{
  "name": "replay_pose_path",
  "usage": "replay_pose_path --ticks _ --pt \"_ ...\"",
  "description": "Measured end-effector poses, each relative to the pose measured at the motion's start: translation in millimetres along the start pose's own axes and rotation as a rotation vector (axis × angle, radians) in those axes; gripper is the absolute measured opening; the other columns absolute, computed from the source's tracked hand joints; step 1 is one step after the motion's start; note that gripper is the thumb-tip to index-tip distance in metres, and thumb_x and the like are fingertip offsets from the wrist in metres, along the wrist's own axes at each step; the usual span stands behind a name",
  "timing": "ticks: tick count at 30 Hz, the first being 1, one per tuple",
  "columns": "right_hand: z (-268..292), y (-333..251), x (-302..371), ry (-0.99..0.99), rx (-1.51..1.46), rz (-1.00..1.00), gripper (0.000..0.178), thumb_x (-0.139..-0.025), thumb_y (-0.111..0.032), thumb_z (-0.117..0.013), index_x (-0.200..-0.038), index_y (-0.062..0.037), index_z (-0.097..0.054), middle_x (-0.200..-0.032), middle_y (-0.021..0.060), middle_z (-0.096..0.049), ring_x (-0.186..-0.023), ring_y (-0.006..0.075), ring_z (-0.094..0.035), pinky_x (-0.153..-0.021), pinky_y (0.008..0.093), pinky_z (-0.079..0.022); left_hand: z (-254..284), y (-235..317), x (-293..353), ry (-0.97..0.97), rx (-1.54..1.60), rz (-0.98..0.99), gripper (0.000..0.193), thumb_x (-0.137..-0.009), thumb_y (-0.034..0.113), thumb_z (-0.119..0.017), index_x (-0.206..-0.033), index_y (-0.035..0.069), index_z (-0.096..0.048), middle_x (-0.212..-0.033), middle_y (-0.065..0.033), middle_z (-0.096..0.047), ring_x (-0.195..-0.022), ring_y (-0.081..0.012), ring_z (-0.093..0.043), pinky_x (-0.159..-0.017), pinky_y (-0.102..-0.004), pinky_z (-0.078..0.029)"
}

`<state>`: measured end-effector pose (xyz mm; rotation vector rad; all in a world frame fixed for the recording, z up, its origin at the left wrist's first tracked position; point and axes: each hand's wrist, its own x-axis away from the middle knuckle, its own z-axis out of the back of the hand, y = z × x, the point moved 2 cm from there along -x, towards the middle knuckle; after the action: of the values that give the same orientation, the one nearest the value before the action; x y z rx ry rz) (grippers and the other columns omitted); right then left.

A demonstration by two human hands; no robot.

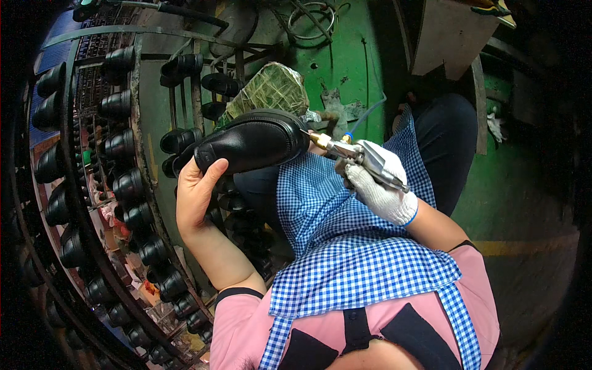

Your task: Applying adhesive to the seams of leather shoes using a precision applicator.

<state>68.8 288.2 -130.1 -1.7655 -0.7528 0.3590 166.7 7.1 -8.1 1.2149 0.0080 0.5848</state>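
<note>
A black leather shoe (243, 148) is held up in front of me, its toe toward the right. My bare left hand (202, 188) grips its heel end, the thumb lying on the leather. In a white knit glove, my right hand (379, 185) is wrapped round a silver metal spray gun (376, 161) with a brass-coloured tip. The tip points left at the shoe's toe and is close to it; I cannot tell whether they touch. A thin blue air hose (370, 111) runs from the gun's blue fitting toward the back.
Metal racks (139, 160) with many black shoes stand along my left. A taped, greenish wrapped bundle (271, 92) lies behind the shoe. Grey rags (342, 111) and a metal ring (311, 21) are on the green floor (364, 68). A board-sided box or table (453, 37) stands at far right.
</note>
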Motion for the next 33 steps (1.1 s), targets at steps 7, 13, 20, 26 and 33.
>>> replay_pose_path --ticks 7,13,20,26,33 --pt "-7 6 16 -0.016 0.028 0.208 0.017 -0.094 -0.009 -0.068 -0.108 -0.0009 -0.066 -0.091 0.0077 -0.065 -0.076 0.0153 -0.064 -0.07 0.0265 -0.052 1 -2 0 0.015 0.017 0.018 0.028 -0.096 0.013 -0.071 -0.121 0.001 -0.069 -0.113 -0.001 -0.071 -0.102 -0.0099 -0.063 -0.095 -0.0274 -0.048" --pt "9 5 11 0.168 -0.361 -0.025 0.033 -0.103 -0.022 -0.06 -0.126 0.0009 -0.054 -0.097 0.0069 -0.068 -0.08 0.009 -0.066 -0.067 0.0213 -0.053 -2 -4 3 0.025 0.027 0.009 0.028 -0.098 0.016 -0.069 -0.121 0.0 -0.069 -0.111 -0.0004 -0.071 -0.101 -0.0094 -0.062 -0.094 -0.0265 -0.047" --pt "5 16 3 0.045 -0.069 0.073 0.037 -0.105 -0.017 -0.053 -0.137 0.0005 -0.051 -0.12 0.0124 -0.065 -0.096 0.0211 -0.069 -0.079 0.0331 -0.059 17 -7 17 -0.091 -0.292 0.01 0.028 -0.101 0.019 -0.064 -0.119 -0.001 -0.069 -0.098 0.0034 -0.068 -0.092 -0.0076 -0.058 -0.086 -0.0254 -0.046" --pt "0 42 10 0.077 -0.097 0.021 0.035 -0.104 -0.018 -0.052 -0.134 -0.0012 -0.049 -0.119 0.0107 -0.062 -0.099 0.0218 -0.069 -0.084 0.0351 -0.059 49 -55 59 0.153 0.241 -0.01 0.03 -0.104 0.024 -0.061 -0.119 -0.001 -0.069 -0.109 0.0004 -0.071 -0.099 -0.0088 -0.062 -0.09 -0.0254 -0.046" --pt "-22 41 1 0.027 0.044 0.042 0.032 -0.098 -0.012 -0.057 -0.129 -0.0024 -0.053 -0.11 0.0121 -0.068 -0.095 0.0214 -0.071 -0.082 0.032 -0.057 77 -145 60 0.58 0.676 -0.013 0.027 -0.104 0.024 -0.062 -0.118 0.001 -0.066 -0.122 -0.0087 -0.068 -0.114 -0.0171 -0.062 -0.101 -0.0344 -0.048"
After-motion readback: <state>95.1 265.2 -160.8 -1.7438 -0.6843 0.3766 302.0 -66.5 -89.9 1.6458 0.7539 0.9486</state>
